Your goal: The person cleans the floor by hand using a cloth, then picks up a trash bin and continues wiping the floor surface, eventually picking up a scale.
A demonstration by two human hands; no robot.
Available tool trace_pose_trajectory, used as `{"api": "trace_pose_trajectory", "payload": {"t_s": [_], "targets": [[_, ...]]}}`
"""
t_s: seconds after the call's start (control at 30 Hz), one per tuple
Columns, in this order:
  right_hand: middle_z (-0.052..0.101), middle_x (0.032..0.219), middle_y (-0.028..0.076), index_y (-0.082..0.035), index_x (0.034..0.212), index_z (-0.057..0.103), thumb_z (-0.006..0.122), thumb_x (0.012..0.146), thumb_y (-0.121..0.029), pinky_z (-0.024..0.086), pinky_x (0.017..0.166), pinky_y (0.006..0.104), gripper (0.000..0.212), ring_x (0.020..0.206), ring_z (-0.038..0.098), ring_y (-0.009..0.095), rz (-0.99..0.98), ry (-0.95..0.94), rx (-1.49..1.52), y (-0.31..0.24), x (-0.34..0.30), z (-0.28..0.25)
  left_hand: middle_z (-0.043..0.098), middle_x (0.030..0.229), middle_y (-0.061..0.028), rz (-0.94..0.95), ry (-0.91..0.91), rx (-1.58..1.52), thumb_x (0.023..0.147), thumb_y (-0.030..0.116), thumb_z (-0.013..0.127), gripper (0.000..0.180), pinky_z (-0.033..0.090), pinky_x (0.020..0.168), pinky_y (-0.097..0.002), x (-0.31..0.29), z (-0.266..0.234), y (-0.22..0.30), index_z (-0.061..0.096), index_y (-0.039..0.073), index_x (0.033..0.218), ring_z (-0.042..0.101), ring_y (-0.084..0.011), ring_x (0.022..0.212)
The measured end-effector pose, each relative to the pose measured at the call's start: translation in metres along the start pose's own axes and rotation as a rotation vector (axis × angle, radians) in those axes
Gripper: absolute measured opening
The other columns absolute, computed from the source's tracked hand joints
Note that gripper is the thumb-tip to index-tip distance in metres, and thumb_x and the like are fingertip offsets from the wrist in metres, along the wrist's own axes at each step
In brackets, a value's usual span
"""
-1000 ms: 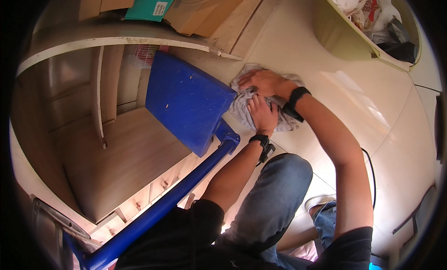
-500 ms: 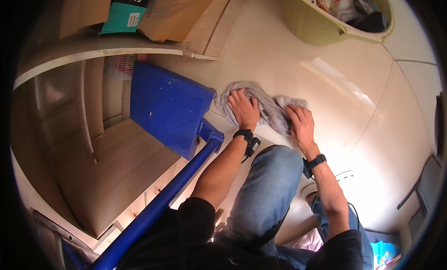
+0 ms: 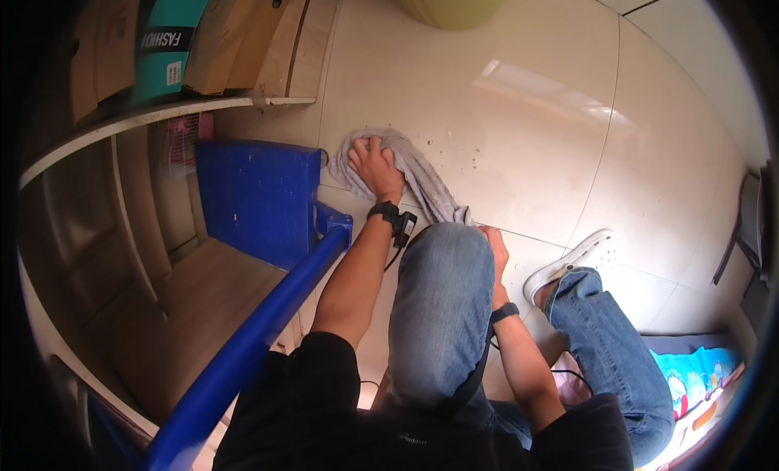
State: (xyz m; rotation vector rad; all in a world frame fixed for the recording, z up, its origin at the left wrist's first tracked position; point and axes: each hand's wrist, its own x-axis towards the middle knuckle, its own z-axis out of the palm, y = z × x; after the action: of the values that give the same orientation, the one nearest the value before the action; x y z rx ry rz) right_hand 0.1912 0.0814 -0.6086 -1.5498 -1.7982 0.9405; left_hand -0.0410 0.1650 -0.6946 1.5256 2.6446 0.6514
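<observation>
A grey rag (image 3: 430, 184) lies bunched and stretched across the tiled floor. My left hand (image 3: 376, 167) presses down on its far left end, the fingers curled into the fabric. The rag narrows towards my raised knee, where my right hand (image 3: 497, 258) is closed at its near end; the knee hides part of those fingers and of the cloth. Small dark specks of dirt and wet spots (image 3: 475, 156) dot the tiles to the right of the rag.
A blue metal frame with a flat panel (image 3: 260, 199) stands left of my left arm. Behind it is a wooden shelf (image 3: 203, 106) bearing cardboard boxes and a teal box (image 3: 169, 45). A yellow-green tub (image 3: 450, 2) sits at the far edge. My shoe (image 3: 568, 264) rests at the right.
My right hand has drawn back towards me behind the knee, pulling the rag longer. The view has shifted right; dirt specks now show on the floor where the rag lay.
</observation>
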Motion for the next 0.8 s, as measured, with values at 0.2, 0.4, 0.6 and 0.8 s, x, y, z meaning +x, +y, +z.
{"api": "trace_pose_trajectory", "payload": {"t_s": [0.2,0.4,0.6,0.8], "targets": [[0.056,0.108,0.023,0.004,0.116,0.053,0.057,0.081,-0.005,0.04,0.091,0.0459,0.037,0.104,0.052,0.039,0.271,0.21,-0.265,0.036,-0.033,-0.017,0.047,0.117,-0.0177,0.044,-0.084,-0.104,0.079,0.012,0.057,0.029,0.029,0.098,-0.0458,-0.049,-0.019,0.002,0.056,0.004,0.107,0.043,-0.0355,0.11],[0.008,0.153,0.031,0.004,0.149,0.013,0.061,0.089,-0.034,0.012,0.112,0.0563,0.086,0.141,0.012,0.045,0.527,0.219,-0.396,0.049,-0.036,-0.001,0.033,0.146,-0.0201,0.096,-0.22,-0.035,0.072,0.021,0.065,0.075,0.023,0.108,-0.0492,-0.106,-0.028,0.002,0.037,0.0,0.137,0.029,-0.0387,0.135],[0.001,0.152,0.035,0.006,0.149,0.008,0.063,0.086,-0.048,0.006,0.113,0.0572,0.1,0.142,0.005,0.047,0.424,0.346,-0.517,0.06,0.039,0.022,0.026,0.149,-0.0239,-0.154,-0.328,0.096,0.069,0.025,0.075,0.091,0.018,0.112,-0.0513,-0.08,-0.023,0.014,0.028,-0.002,0.143,0.023,-0.0404,0.14],[0.006,0.154,0.032,0.003,0.149,0.015,0.067,0.081,-0.053,0.012,0.114,0.0554,0.102,0.143,0.008,0.045,0.172,0.132,-0.521,0.046,0.113,0.027,0.023,0.151,-0.024,-0.096,-0.194,-0.07,0.072,0.025,0.079,0.096,0.014,0.113,-0.0532,0.001,-0.012,0.02,0.023,0.0,0.146,0.022,-0.0399,0.14]]}}
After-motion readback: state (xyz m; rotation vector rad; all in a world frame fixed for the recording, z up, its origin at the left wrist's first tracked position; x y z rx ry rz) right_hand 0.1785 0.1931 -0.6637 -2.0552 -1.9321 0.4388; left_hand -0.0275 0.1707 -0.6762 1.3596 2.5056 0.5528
